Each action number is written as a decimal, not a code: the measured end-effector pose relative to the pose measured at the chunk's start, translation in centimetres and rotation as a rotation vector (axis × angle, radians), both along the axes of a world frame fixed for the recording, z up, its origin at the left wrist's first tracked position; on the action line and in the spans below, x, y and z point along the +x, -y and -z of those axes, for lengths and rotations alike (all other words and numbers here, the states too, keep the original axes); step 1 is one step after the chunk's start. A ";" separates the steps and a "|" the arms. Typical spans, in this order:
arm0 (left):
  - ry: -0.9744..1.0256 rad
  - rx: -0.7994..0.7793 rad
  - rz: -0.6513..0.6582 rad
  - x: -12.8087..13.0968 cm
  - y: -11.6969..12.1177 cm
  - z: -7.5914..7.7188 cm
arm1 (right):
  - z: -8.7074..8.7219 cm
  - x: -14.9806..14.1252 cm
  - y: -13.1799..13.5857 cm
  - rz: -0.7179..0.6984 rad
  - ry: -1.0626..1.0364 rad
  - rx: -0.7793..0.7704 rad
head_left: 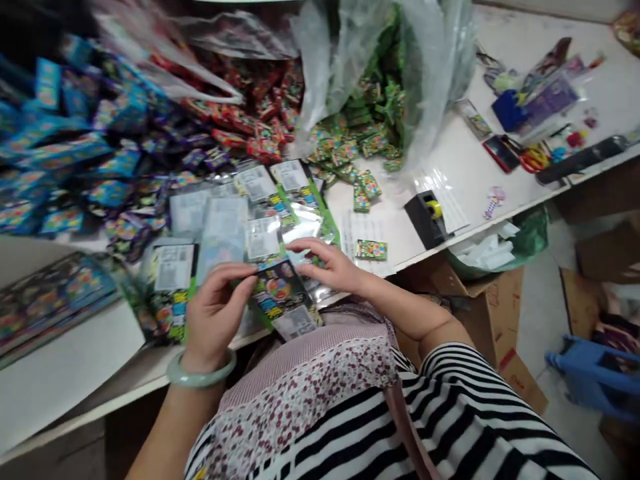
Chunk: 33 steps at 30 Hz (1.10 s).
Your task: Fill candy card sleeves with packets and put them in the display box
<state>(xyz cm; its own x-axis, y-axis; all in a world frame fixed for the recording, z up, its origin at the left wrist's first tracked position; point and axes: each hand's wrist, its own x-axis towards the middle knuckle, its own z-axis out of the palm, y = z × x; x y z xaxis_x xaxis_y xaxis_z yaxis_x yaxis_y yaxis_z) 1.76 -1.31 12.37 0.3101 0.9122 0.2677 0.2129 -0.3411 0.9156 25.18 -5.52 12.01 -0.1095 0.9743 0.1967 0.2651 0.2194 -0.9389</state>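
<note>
My left hand (pixel 217 310), with a pale green bangle at the wrist, pinches the top left corner of a dark, colourfully printed packet (pixel 280 290). The packet tilts over the table's front edge, its white label toward my body. My right hand (pixel 327 265) is at the packet's upper right corner, thumb and forefinger apart. Whether its fingertips touch the packet I cannot tell. Beneath and beyond my hands lie several similar clear-fronted packets (pixel 263 237) with white labels. A small green printed box (pixel 371 250) lies to the right of my right hand.
Heaps of small blue boxes (pixel 107 193), red boxes (pixel 265 147) and green boxes (pixel 367 190) line the back, partly under plastic bags (pixel 430 87). At right stands a black tape dispenser (pixel 425 220). Cardboard boxes (pixel 505 313) and a blue stool (pixel 595 377) are below.
</note>
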 end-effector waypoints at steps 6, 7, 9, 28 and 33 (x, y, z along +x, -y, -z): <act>0.029 0.006 -0.121 0.2 -0.4 0.4 | 3.4 12.1 -0.3 0.552 0.472 -0.263; 0.028 0.007 -0.123 0.3 -0.4 0.5 | 4.0 13.6 -0.5 0.559 0.561 -0.299; 0.016 -0.006 -0.118 0.5 -0.4 0.6 | 5.0 15.1 -1.1 0.504 0.687 -0.326; 0.014 -0.041 -0.178 0.6 -0.5 0.6 | 6.4 15.0 -2.9 0.504 0.716 -0.316; -0.008 -0.036 -0.199 0.5 -0.5 0.6 | 6.3 15.0 -3.1 0.524 0.613 -0.352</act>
